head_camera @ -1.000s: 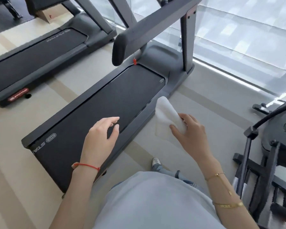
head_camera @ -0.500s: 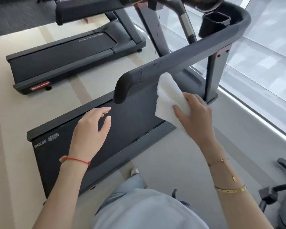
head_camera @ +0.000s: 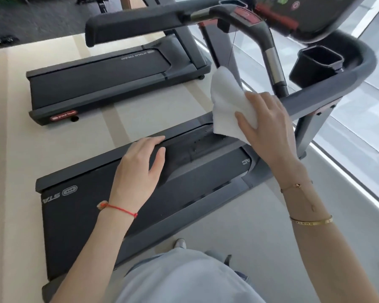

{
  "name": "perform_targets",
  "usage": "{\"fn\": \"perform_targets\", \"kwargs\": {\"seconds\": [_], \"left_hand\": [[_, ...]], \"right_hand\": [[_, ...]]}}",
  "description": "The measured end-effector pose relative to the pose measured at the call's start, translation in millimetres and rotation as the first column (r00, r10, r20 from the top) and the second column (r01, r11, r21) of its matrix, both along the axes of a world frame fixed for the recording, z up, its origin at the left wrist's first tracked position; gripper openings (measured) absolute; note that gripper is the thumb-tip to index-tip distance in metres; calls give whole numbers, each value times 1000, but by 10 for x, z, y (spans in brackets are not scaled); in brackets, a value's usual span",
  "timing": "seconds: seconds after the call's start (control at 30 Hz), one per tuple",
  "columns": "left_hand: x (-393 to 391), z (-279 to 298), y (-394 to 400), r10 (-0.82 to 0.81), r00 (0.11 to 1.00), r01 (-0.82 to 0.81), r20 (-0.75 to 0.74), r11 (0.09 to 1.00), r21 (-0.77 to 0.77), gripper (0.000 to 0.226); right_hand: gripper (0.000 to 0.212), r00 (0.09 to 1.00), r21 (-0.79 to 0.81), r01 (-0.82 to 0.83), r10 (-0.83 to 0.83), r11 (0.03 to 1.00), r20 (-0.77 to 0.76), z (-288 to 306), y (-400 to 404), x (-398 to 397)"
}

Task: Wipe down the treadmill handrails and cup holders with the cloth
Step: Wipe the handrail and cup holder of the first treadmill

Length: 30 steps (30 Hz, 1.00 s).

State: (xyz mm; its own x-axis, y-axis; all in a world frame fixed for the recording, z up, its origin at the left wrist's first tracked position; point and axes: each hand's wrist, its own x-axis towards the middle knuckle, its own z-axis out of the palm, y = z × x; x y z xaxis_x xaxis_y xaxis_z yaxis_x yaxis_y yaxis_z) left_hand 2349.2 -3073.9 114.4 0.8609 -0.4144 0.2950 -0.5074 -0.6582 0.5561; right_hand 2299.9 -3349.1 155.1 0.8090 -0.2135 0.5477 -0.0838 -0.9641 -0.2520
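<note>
Two bare hands work at the near handrail (head_camera: 197, 147) of a gym treadmill (head_camera: 74, 215), seen from a camera worn on the head. The right hand (head_camera: 269, 127) lies flat over a folded white cloth (head_camera: 228, 106), fingers straight, pressing it down onto the rail rather than gripping it; a loose corner of the cloth stands up past the fingertips. The left hand (head_camera: 140, 169) rests on the rounded end of the same rail, fingers relaxed and holding nothing.

The rail's long axis runs from that end, under the left hand, up and to the right beneath the cloth, then on toward the bend beside the console (head_camera: 315, 14). The right hand is the nearer one to the stretch that appears yet to be wiped, so the coming stroke probably follows that line, away from the body. Just past the bend sits the black cup holder (head_camera: 315, 66), hung inside the rail's curve and well apart from the cloth for now. A chrome-sleeved grip bar (head_camera: 271, 62) drops to the rail between cloth and cup holder and may interrupt a straight pass. The far handrail (head_camera: 136, 27) crosses the top of the view, untouched by either hand. A second treadmill (head_camera: 109, 84) stands beyond on the pale floor, with window glass (head_camera: 359, 127) at right
</note>
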Motion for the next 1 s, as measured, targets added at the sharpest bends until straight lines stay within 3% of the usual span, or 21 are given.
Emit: {"fn": "perform_targets", "kwargs": {"seconds": [0.17,0.47,0.77,0.9,1.0], "left_hand": [[46,-1,-130,28,998,-28,-47,1000,-2,31],[-101,-29,-437,218,973,-223,-78,973,-56,33],[-206,-56,-578,358,929,-368,-91,919,-142,32],[-192,-78,-587,366,926,-377,-94,914,-151,32],[-199,-66,-586,373,923,-385,-98,906,-176,31]], "right_hand": [[46,975,-121,-111,84,986,-207,-150,-207,252],[36,810,-64,-505,447,861,-380,-96,-271,513],[48,823,-72,-485,427,871,-373,-131,-710,473],[53,744,-153,-603,483,783,-462,-142,-201,500],[50,734,-183,-637,517,749,-441,-176,-3,502]]}}
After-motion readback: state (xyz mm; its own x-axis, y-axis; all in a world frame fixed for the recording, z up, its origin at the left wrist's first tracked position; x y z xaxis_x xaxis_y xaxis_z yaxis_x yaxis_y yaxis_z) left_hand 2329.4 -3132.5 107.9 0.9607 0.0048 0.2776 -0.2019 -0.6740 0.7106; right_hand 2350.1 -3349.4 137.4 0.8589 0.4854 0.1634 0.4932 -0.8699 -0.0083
